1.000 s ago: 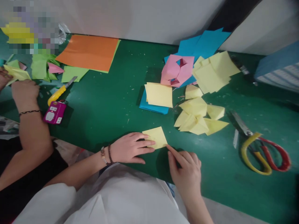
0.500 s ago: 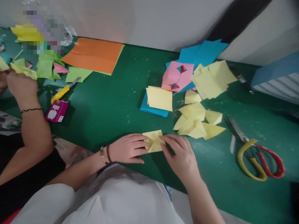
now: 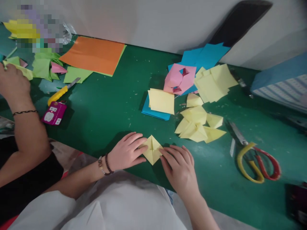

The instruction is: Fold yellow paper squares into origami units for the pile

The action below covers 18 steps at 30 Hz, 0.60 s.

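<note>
A small folded yellow paper (image 3: 153,152) lies on the green table in a diamond position, creases meeting at its centre. My left hand (image 3: 128,151), with bracelets at the wrist, has its fingertips on the paper's left corner. On the right corner are the bent fingers of my right hand (image 3: 178,163), thumb and fingertips pinching the edge. Behind are a stack of cream paper squares (image 3: 161,100) on folded blue paper (image 3: 153,111), and folded yellow pieces (image 3: 195,124).
Large scissors (image 3: 249,153) lie to the right. A pink paper shape (image 3: 178,78), yellow sheets (image 3: 216,82) and blue sheets (image 3: 203,57) are behind. Orange paper (image 3: 93,54), a yellow knife (image 3: 59,94) and a purple box (image 3: 54,113) lie left, near another person's hand (image 3: 14,84).
The yellow paper has turned from a square position to a diamond, with both hands now at its side corners. The view has shifted slightly, and the other person's hand has moved left.
</note>
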Each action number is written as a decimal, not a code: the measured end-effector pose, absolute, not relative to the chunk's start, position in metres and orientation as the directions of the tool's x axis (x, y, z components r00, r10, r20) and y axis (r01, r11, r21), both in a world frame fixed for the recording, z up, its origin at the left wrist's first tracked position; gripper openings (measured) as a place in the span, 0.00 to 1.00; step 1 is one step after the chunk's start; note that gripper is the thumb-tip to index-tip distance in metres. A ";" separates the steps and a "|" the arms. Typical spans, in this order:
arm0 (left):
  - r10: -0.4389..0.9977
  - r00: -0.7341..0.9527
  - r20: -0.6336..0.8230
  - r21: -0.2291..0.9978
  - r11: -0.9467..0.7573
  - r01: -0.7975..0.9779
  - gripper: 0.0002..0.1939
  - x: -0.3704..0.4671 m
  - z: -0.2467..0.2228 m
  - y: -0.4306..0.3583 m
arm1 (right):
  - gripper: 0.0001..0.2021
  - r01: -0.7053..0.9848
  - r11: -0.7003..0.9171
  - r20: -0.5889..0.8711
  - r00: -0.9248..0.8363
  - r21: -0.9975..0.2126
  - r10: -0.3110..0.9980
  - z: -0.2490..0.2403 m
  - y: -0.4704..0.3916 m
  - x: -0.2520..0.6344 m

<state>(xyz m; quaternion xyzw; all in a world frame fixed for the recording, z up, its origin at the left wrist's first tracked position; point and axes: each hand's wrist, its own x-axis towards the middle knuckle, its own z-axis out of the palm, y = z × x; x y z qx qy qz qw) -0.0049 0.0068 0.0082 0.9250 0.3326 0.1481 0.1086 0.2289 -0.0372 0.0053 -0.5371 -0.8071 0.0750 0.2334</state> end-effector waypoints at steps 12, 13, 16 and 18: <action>0.806 0.522 0.279 0.347 -0.592 0.728 0.07 0.000 0.005 -0.010 | 0.10 0.801 0.404 0.286 -0.301 -0.443 0.910 0.007 -0.033 0.220; 0.814 0.515 0.269 0.361 -0.581 0.730 0.06 -0.001 0.006 -0.012 | 0.10 0.799 0.398 0.286 -0.293 -0.450 0.912 0.007 -0.034 0.220; 0.808 0.542 0.230 0.400 -0.586 0.705 0.07 -0.001 0.007 -0.018 | 0.12 0.821 0.361 0.295 -0.246 -0.443 0.923 0.007 -0.034 0.219; 0.791 0.577 0.204 0.387 -0.606 0.695 0.13 -0.001 0.007 -0.020 | 0.14 0.827 0.349 0.295 -0.234 -0.441 0.926 0.005 -0.028 0.218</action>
